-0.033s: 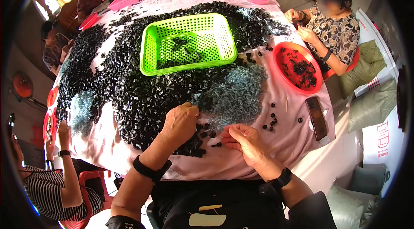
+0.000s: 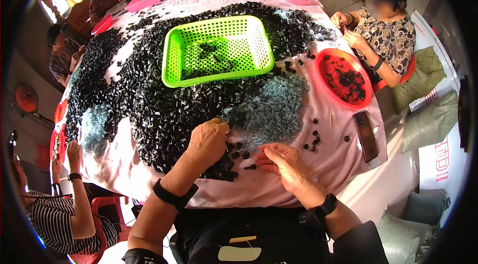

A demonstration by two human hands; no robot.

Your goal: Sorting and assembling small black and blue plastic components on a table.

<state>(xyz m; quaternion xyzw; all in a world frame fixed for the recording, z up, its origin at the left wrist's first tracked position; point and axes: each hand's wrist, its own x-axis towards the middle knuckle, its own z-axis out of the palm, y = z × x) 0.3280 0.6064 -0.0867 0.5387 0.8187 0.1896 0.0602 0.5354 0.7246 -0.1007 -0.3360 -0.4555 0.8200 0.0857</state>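
My left hand (image 2: 208, 140), seen from the back, rests at the near edge of a heap of small black plastic pieces (image 2: 164, 109). Its fingers are curled closed, and whatever they hold is hidden. A short way to the right, my right hand (image 2: 284, 165) is turned partly palm up, thumb pressed toward the bent fingers; I cannot make out anything in the pinch. The hands are apart. Between and beyond them lies a pile of tiny shiny bluish-grey pieces (image 2: 274, 109). A few loose black pieces (image 2: 250, 167) lie beside my right fingertips.
Behind the heap stands a lime-green plastic basket (image 2: 219, 81) with some black pieces inside. To the right are a red tray (image 2: 369, 96) of black pieces and a dark phone (image 2: 366, 137). Pink cloth (image 2: 318, 174) covers the table. Several people sit around it, one person (image 2: 386, 40) at the right.
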